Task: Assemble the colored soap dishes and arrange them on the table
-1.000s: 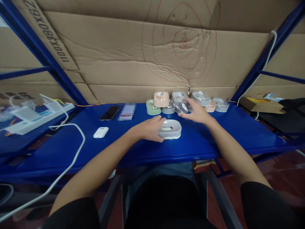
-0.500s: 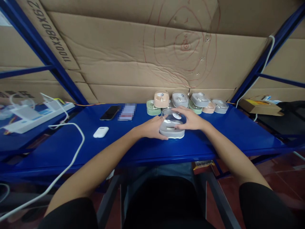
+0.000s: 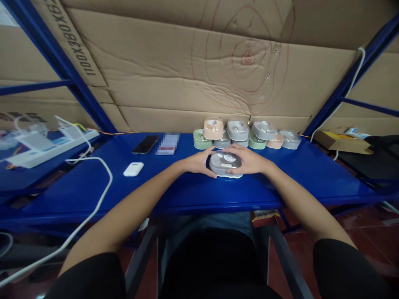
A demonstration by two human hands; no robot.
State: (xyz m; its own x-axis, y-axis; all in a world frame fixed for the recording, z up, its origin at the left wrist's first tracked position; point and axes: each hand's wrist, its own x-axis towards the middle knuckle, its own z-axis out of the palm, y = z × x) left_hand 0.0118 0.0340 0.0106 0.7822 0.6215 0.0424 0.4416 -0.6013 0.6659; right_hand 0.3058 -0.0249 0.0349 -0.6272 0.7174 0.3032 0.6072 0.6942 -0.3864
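We've lowered the clear lid [image 3: 222, 157] onto the grey box [image 3: 222, 171] on the blue table [image 3: 181, 189], covering it (full seating unclear), our left hand [image 3: 199, 162] gripping its left end, right hand [image 3: 250, 160] clasping the lid.

The person is wearing a plain black shirt [image 3: 215, 265]. To the left of the shirt's front, a black left sleeve [image 3: 90, 276] is ending in a loose, short hem; to its right, a matching right sleeve [image 3: 343, 270] is doing likewise. Beyond the shirt's front, blue-grey trousers [image 3: 233, 222] are showing. The left hand [image 3: 199, 162] and right hand [image 3: 251, 160] are appearing bare.
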